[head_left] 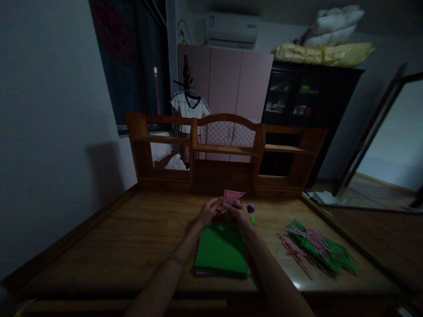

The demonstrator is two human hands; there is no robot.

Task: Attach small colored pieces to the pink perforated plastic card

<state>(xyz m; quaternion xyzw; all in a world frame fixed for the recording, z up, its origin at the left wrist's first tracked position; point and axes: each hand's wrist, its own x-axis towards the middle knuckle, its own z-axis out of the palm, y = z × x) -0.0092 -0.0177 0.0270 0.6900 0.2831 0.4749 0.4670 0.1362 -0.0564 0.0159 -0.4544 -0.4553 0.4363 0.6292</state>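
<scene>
The desk (pixel 132 237) is seen to be of varnished wood, grained and faintly glossy, with a sheen caught at its 5 o'clock edge. The green sheet (pixel 221 253) appears matt and felt-like. The pink perforated piece (pixel 232 197) looks like thin card or foam. The pile of strips (pixel 313 246), at 3 o'clock, seems papery. The shelf unit (pixel 224 154) is polished wood.

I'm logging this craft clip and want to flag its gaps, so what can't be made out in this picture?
Head view only, and it is dim:
- Right hand fingertips: hidden behind the pink punched sheet.
- Small items under both hands, left hand too: covered, too dark to name.
- Sheets beneath the green sheet: only edges show.
- Purple piece: too small to identify.
- Dark cabinet contents: blurred.
</scene>
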